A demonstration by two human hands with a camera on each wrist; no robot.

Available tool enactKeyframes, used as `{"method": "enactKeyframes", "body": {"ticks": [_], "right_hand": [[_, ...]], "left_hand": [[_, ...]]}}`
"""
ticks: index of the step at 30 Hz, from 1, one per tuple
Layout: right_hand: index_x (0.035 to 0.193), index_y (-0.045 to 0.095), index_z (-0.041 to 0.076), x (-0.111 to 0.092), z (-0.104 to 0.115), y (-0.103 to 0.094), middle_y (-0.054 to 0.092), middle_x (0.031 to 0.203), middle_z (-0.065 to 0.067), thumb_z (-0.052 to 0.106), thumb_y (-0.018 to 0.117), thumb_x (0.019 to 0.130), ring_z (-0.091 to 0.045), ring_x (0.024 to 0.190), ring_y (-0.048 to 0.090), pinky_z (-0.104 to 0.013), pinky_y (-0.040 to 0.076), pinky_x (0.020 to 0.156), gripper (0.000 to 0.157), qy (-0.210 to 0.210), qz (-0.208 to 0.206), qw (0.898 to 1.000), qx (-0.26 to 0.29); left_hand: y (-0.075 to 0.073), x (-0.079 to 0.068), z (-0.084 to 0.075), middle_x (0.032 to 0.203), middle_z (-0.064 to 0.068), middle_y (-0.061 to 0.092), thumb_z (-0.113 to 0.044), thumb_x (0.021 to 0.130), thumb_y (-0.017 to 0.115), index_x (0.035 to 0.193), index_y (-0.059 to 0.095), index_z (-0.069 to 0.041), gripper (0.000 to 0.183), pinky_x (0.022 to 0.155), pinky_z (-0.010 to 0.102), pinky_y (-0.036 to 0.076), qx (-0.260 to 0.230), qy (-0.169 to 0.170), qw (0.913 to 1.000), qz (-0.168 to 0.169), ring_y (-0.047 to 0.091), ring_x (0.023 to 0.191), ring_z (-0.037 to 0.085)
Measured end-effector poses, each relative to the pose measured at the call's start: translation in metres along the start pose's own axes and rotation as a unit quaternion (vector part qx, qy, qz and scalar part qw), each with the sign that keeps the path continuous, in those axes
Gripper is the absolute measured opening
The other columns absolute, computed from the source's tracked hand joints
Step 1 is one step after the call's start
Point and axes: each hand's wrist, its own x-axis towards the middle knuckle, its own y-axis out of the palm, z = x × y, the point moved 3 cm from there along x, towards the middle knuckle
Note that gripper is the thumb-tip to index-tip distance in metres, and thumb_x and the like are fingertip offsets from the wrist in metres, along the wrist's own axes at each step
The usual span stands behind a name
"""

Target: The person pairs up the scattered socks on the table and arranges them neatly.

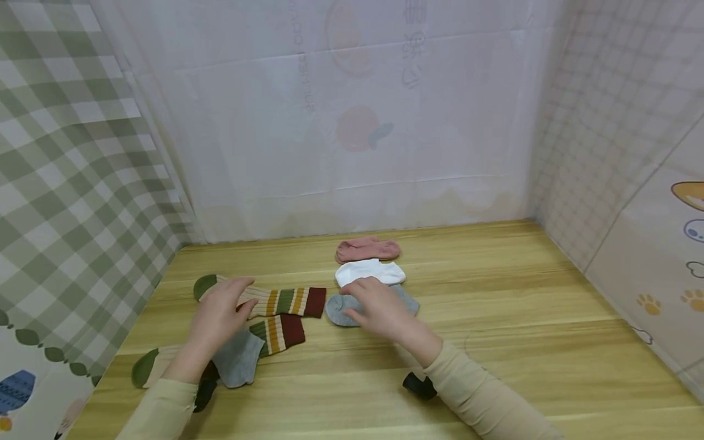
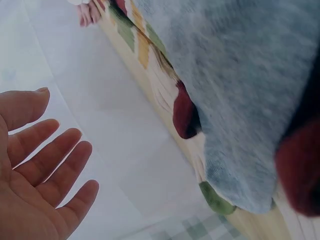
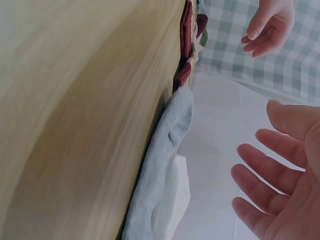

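My left hand (image 1: 220, 311) hovers above two striped socks, an upper striped sock (image 1: 286, 302) and a lower striped sock (image 1: 283, 335). A grey sock (image 1: 239, 360) lies across the lower one and looms large in the left wrist view. Nothing is between the loosely bent fingers of that hand. Over another grey sock (image 1: 404, 300) hangs my right hand (image 1: 382, 308), its fingers spread and relaxed. The right wrist view shows a gap between this hand and the grey sock (image 3: 162, 150). Part of that sock is hidden by the hand in the head view.
Behind the right grey sock lie a white sock (image 1: 371, 271) and a pink sock (image 1: 367, 249) in a column. The wooden tabletop (image 1: 495, 287) meets a pale sheet (image 1: 264, 153) at the back. Checked cloth (image 1: 66, 159) hangs at left, and a printed sheet (image 1: 632, 244) at right.
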Motion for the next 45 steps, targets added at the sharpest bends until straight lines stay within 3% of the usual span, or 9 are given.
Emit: {"method": "enactKeyframes", "body": {"ticks": [9, 19, 26, 36, 45], "right_hand": [[0.116, 0.067, 0.013, 0.002, 0.013, 0.001, 0.065, 0.113, -0.003, 0.027, 0.078, 0.088, -0.024, 0.107, 0.059, -0.04, 0.048, 0.092, 0.034, -0.041, -0.029, 0.998, -0.025], [0.117, 0.067, 0.014, 0.006, 0.027, 0.001, 0.065, 0.113, -0.002, 0.025, 0.076, 0.089, -0.022, 0.11, 0.058, -0.04, 0.047, 0.094, 0.032, -0.05, -0.018, 0.999, -0.001], [0.119, 0.066, 0.015, 0.011, 0.037, 0.007, 0.065, 0.114, 0.001, 0.025, 0.076, 0.089, -0.02, 0.108, 0.058, -0.036, 0.048, 0.092, 0.032, -0.057, -0.008, 0.998, -0.002], [0.12, 0.067, 0.012, 0.02, 0.055, 0.018, 0.065, 0.116, -0.001, 0.026, 0.075, 0.09, -0.02, 0.112, 0.057, -0.033, 0.046, 0.096, 0.034, -0.068, 0.016, 0.997, 0.023], [0.124, 0.065, 0.015, 0.027, 0.064, 0.034, 0.063, 0.121, 0.001, 0.032, 0.071, 0.094, -0.017, 0.118, 0.054, -0.029, 0.045, 0.097, 0.035, -0.024, 0.065, 0.997, 0.044]], "left_hand": [[-0.006, -0.006, 0.015, 0.118, 0.026, 0.064, -0.008, 0.086, 0.076, 0.125, 0.063, 0.003, 0.042, 0.089, 0.061, 0.045, 0.006, -0.031, 0.9995, -0.008, 0.059, 0.107, 0.045], [-0.017, -0.012, 0.038, 0.114, 0.03, 0.063, -0.005, 0.085, 0.075, 0.121, 0.063, 0.009, 0.041, 0.082, 0.06, 0.048, 0.007, -0.041, 0.9984, -0.038, 0.06, 0.101, 0.047], [-0.021, -0.015, 0.047, 0.115, 0.032, 0.062, -0.006, 0.087, 0.073, 0.123, 0.061, 0.01, 0.041, 0.082, 0.06, 0.047, 0.003, -0.063, 0.9979, -0.015, 0.058, 0.102, 0.049], [-0.014, -0.021, 0.06, 0.12, 0.033, 0.06, -0.009, 0.09, 0.071, 0.124, 0.06, 0.011, 0.042, 0.085, 0.061, 0.046, -0.007, -0.092, 0.9956, 0.019, 0.057, 0.107, 0.05], [-0.009, -0.021, 0.07, 0.114, 0.033, 0.061, -0.01, 0.089, 0.071, 0.122, 0.06, 0.013, 0.041, 0.082, 0.059, 0.048, -0.016, -0.098, 0.9946, 0.028, 0.059, 0.099, 0.048]]}}
